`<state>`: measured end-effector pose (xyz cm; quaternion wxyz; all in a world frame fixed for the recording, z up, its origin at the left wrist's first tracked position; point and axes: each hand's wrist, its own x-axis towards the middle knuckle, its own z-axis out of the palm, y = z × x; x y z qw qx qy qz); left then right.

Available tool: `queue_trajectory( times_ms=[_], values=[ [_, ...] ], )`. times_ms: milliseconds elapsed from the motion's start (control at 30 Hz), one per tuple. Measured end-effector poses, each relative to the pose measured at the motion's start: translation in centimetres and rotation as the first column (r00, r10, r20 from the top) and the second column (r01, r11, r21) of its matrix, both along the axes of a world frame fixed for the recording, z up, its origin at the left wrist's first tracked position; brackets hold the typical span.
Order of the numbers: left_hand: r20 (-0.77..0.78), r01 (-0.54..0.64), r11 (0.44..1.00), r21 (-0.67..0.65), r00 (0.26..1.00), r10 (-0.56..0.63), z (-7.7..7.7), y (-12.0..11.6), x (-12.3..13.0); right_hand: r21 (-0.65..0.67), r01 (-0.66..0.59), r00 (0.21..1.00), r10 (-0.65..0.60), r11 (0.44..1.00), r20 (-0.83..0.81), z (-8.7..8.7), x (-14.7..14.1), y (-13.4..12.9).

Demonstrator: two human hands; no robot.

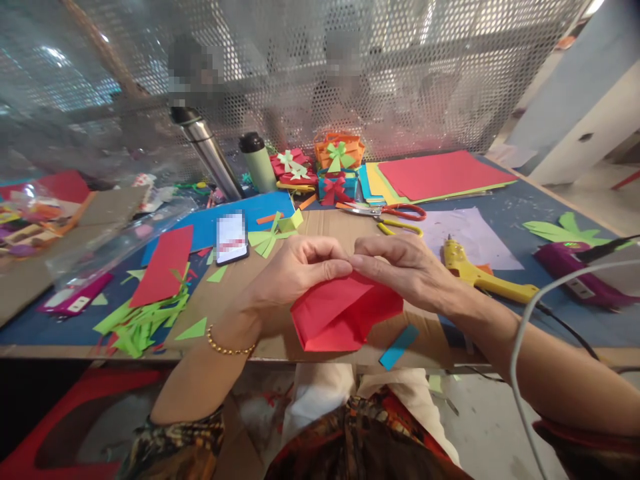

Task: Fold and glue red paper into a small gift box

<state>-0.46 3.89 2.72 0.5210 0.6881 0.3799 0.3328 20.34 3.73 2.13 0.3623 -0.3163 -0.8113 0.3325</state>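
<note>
A folded piece of red paper, box-like with an open side, hangs between my two hands over the cardboard sheet. My left hand pinches its top edge between thumb and fingers. Right beside it, my right hand grips the same edge, and the two thumb tips almost meet. The exact fold under the fingertips is hidden. A small blue paper strip lies on the cardboard below my right hand. Near my left wrist lie a green triangular scrap and a phone.
A yellow glue gun with its cord lies to the right, near scissors. Paper gift boxes, two bottles and coloured sheets stand or lie at the back. Green scraps pile up at left. A white cable crosses my right forearm.
</note>
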Motion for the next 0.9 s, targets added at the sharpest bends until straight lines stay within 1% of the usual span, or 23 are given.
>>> queue_trajectory(
  times_ms=[100, 167, 233, 333, 400, 467, 533, 567, 633, 700, 767, 833, 900],
  values=[
    [0.058, -0.075, 0.997, -0.008, 0.995, 0.075, -0.2, 0.2, -0.1, -0.009, 0.049, 0.998, -0.049, 0.999, -0.029, -0.3, 0.3, 0.2],
    [0.083, -0.13, 0.991, 0.032, 0.988, 0.127, -0.4, 0.4, -0.2, -0.003, 0.088, 0.994, -0.088, 0.996, -0.066, -0.5, 0.5, 0.6],
    [0.081, -0.174, 0.98, 0.094, 0.983, 0.167, -0.5, 0.7, -0.2, -0.001, 0.094, 0.992, -0.094, 0.996, -0.082, -0.7, 0.5, 1.0],
    [0.075, -0.186, 0.973, 0.138, 0.981, 0.177, -0.9, 1.1, -0.1, 0.04, 0.098, 0.993, -0.095, 0.994, -0.073, -1.2, 0.0, 1.3],
    [0.103, -0.16, 0.983, 0.088, 0.983, 0.15, -1.0, 1.2, -0.1, 0.117, 0.145, 0.986, -0.134, 0.983, -0.1, -1.5, -0.4, 1.3],
    [0.128, -0.141, 0.99, 0.003, 0.982, 0.139, -1.1, 1.3, -0.1, 0.243, 0.205, 0.975, -0.175, 0.948, -0.14, -2.0, -0.7, 1.2],
    [0.135, -0.153, 0.987, -0.048, 0.978, 0.158, -1.0, 1.3, -0.2, 0.392, 0.257, 0.964, -0.206, 0.883, -0.169, -2.5, -0.8, 1.3],
    [0.136, -0.171, 0.984, -0.052, 0.975, 0.176, -1.0, 1.3, -0.3, 0.454, 0.28, 0.959, -0.221, 0.846, -0.178, -2.8, -0.9, 1.4],
    [0.15, -0.202, 0.979, -0.033, 0.967, 0.205, -1.0, 1.2, -0.3, 0.529, 0.317, 0.948, -0.252, 0.787, -0.192, -3.3, -1.0, 1.6],
    [0.184, -0.216, 0.976, -0.017, 0.959, 0.216, -1.1, 1.2, -0.4, 0.556, 0.342, 0.94, -0.275, 0.758, -0.203, -3.7, -1.1, 1.8],
    [0.222, -0.212, 0.977, -0.013, 0.952, 0.209, -1.3, 1.2, -0.4, 0.564, 0.337, 0.941, -0.276, 0.754, -0.195, -3.8, -1.3, 1.8],
    [0.243, -0.205, 0.979, -0.016, 0.949, 0.202, -1.4, 1.5, -0.5, 0.546, 0.305, 0.952, -0.255, 0.78, -0.167, -3.4, -1.2, 1.8],
    [0.25, -0.211, 0.978, -0.009, 0.946, 0.206, -1.4, 1.8, -0.6, 0.516, 0.292, 0.956, -0.242, 0.805, -0.165, -2.6, -0.7, 1.9]
  ],
)
